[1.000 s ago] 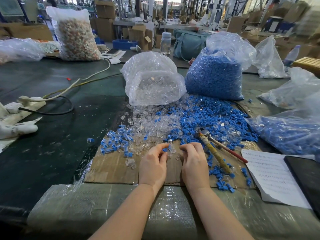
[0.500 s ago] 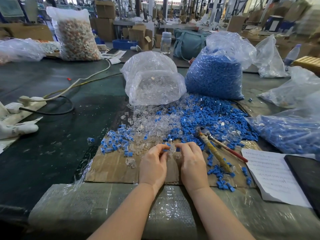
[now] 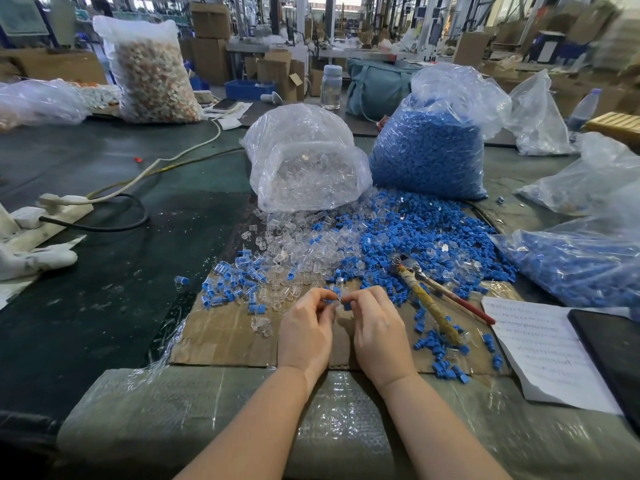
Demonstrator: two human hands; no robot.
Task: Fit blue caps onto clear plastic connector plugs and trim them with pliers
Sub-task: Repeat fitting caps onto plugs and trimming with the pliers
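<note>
Pinching a small clear plug [image 3: 337, 304] between them, the left hand [image 3: 304, 332] and right hand [image 3: 379, 336] meet over the cardboard [image 3: 225, 336]. Behind, one bag [image 3: 306, 161] holds clear plugs and another bag [image 3: 429, 147] blue caps; pliers [image 3: 429, 299] lie just right.

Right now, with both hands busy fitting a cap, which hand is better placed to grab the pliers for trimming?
Probably the right hand. The pliers lie just to its right on the cardboard, while the left hand would have to cross over.
</note>
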